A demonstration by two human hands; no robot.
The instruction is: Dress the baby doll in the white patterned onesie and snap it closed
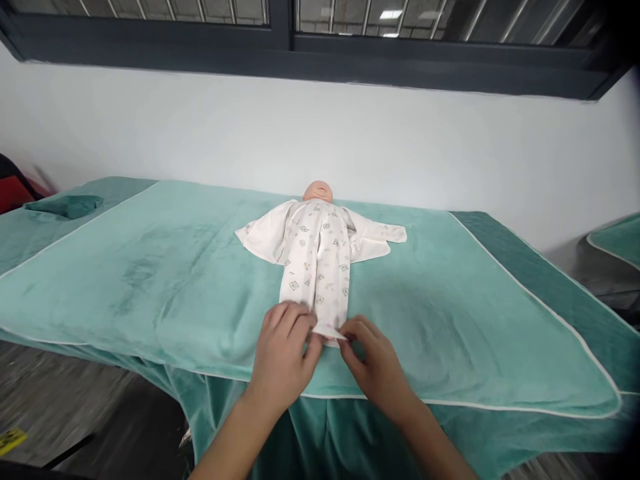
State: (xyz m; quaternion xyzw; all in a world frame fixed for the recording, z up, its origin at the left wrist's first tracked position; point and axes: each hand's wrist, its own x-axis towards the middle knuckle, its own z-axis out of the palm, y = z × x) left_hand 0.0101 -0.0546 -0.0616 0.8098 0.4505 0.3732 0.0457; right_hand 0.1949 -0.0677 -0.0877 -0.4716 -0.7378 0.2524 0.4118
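Observation:
A baby doll [319, 191] lies on its back, its head toward the wall. White baby pants [334, 267] with a small animal print cover its body and legs. From under them a white baby top [266, 233] spreads out to both sides. My left hand [285, 353] is closed at the leg hems, thumb and fingers at the left corner of a raised cuff. At that cuff's right corner, my right hand [375, 360] pinches the fabric between thumb and fingers. The doll's feet are hidden.
A green velvety cover [175, 267] with white piping lies over the bed. Behind it rises a white wall [320, 127] below a dark window frame [300, 57]. Something red and black [15, 190] stands at the far left.

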